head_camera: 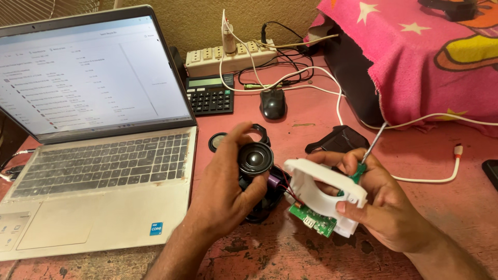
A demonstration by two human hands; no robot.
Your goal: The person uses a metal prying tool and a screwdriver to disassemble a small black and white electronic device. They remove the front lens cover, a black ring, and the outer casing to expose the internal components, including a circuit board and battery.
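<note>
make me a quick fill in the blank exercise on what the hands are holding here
1. The left hand grips a round black ____.
2. The right hand holds a white plastic frame with a ____ circuit board under it.
3. An open ____ sits left of the hands.

Missing words: speaker; green; laptop

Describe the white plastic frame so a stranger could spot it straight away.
Start at the open laptop on the pink table and move right past the left hand, which grips a round black speaker. The white plastic frame sits in the right hand. Alone among the dark parts nearby, it is white, curved, and has a green circuit board under it.
</note>
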